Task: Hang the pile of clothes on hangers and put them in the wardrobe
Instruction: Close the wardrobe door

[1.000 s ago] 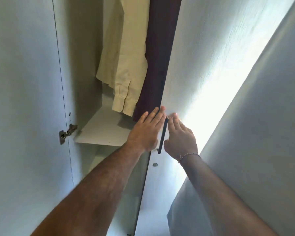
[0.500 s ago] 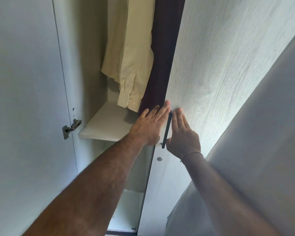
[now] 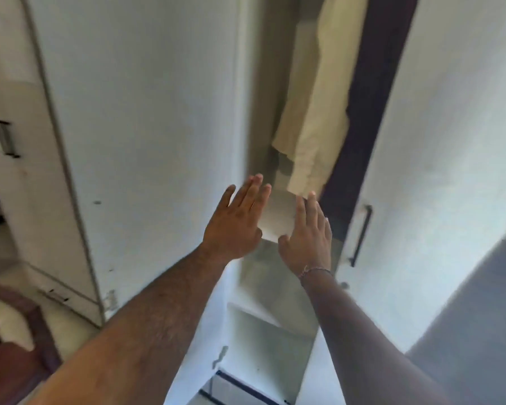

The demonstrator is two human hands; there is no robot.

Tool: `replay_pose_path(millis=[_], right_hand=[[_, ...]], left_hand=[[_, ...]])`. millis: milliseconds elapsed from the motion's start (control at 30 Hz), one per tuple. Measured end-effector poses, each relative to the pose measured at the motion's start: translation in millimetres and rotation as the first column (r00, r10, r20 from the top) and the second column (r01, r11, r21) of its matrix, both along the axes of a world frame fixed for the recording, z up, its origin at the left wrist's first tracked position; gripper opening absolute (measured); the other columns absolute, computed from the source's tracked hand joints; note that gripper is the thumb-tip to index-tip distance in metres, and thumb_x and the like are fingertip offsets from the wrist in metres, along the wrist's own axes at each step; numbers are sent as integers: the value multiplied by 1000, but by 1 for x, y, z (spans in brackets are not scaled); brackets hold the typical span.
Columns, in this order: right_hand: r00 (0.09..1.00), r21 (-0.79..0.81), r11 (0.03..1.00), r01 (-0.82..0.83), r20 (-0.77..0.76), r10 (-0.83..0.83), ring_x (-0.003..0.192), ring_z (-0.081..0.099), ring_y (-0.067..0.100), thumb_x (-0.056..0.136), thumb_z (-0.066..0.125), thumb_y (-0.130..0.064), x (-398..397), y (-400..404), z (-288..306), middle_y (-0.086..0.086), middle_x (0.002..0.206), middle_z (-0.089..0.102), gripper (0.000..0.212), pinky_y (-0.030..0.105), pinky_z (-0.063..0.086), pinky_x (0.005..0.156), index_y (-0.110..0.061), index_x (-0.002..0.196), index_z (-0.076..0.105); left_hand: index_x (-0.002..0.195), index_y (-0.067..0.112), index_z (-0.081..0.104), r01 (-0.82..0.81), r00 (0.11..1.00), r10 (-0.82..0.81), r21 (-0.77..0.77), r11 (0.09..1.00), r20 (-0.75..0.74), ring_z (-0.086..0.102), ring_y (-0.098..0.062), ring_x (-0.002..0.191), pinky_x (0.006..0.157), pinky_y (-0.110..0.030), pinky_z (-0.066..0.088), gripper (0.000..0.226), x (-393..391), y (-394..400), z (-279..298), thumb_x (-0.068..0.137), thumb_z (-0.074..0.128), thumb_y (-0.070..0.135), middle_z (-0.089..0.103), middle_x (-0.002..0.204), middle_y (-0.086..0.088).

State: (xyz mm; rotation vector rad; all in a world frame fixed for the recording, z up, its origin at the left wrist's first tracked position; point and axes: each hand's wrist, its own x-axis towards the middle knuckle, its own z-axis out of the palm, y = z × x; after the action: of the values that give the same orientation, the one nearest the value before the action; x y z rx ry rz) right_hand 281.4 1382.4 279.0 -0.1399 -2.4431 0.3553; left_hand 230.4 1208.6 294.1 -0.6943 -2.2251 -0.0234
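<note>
A cream shirt hangs inside the white wardrobe, with a dark maroon garment beside it on the right. The right wardrobe door carries a black bar handle. My left hand is stretched out with straight fingers in front of the gap, at the edge of the open left door. My right hand is flat and empty, held before the shelf just left of the handle. Neither hand holds anything.
A second cupboard door with a metal handle stands at far left. Dark wooden furniture with a white cushion sits at the lower left. Lower wardrobe shelves show between my arms. A grey wall rises on the right.
Both hands have come off the right door's handle edge and moved left into the gap. The view has swung left and pulled back, bringing the left door and neighbouring cupboard into sight.
</note>
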Motion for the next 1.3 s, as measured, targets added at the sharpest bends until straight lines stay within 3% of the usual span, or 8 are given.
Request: replay_pose_path(millis=[233, 367, 500, 733, 933, 1033, 1133, 1300], right_hand=[[956, 54, 957, -284, -61, 287, 159, 7, 27, 98, 53, -35, -26, -136, 31, 0, 173, -9, 83, 49, 19, 127, -27, 165, 3], [865, 94, 879, -468, -155, 477, 154, 23, 27, 94, 59, -35, -33, -212, 45, 2, 173, 5, 85, 46, 35, 119, -23, 165, 13], [782, 121, 812, -571, -218, 583, 155, 22, 24, 98, 54, -39, -30, -279, 56, 0, 173, 4, 81, 45, 38, 117, -24, 165, 11], [842, 86, 896, -437, -312, 440, 151, 31, 25, 97, 56, -49, 3, -327, 61, 7, 168, 24, 82, 45, 45, 112, -17, 163, 20], [858, -110, 939, -327, -451, 246, 139, 39, 25, 78, 70, -13, 42, -287, 64, 6, 156, 35, 91, 39, 48, 107, -11, 157, 27], [842, -84, 970, -228, -517, 154, 144, 37, 27, 76, 67, -11, 63, -243, 60, 8, 158, 34, 95, 49, 38, 117, -10, 159, 22], [868, 87, 996, 3, -494, 40, 158, 11, 29, 79, 61, -9, 81, -189, 58, 11, 172, 5, 100, 54, 16, 126, -8, 164, 8], [952, 469, 833, 295, -221, -213, 157, -18, 31, 91, 48, -19, 102, -77, 58, 14, 170, -20, 85, 61, -1, 125, -13, 165, 6]], left_hand=[[166, 12, 4, -242, 950, 255, 90, 966, -182, -9, -29, 160, 126, -59, 8, 91, 30, -163, 64, 89, 51, 25, -7, 173, -13], [165, 8, 11, -190, 916, 353, 568, 801, -191, 2, -32, 160, 126, -58, 7, 90, 40, -214, 97, 89, 54, 32, 3, 172, -17], [161, 17, 33, -23, 993, -109, 960, 278, 55, 35, -22, 150, 126, -38, 22, 60, 48, -231, 115, 106, 34, 41, 36, 165, -4], [99, 32, 72, 71, 911, -410, 995, 68, -37, 71, -16, 99, 97, -47, 58, 33, 60, -246, 119, 106, 40, 39, 75, 102, 6], [95, 14, 75, 199, 768, -640, 960, 195, -29, 74, -17, 80, 65, -30, 58, 43, 88, -209, 133, 101, 37, 31, 79, 91, 2], [97, 11, 77, 344, 794, -605, 859, 379, -51, 70, -9, 95, 85, -36, 59, 26, 99, -169, 133, 91, 51, 12, 76, 103, 2], [120, 20, 73, 390, 831, -557, 698, 601, 15, 54, -10, 130, 114, -35, 45, 40, 108, -123, 129, 86, 56, 7, 61, 137, 3], [159, 24, 37, 363, 861, -413, 212, 907, 297, 29, -19, 153, 125, -40, 27, 62, 132, -44, 135, 100, 55, 16, 36, 165, 2]])
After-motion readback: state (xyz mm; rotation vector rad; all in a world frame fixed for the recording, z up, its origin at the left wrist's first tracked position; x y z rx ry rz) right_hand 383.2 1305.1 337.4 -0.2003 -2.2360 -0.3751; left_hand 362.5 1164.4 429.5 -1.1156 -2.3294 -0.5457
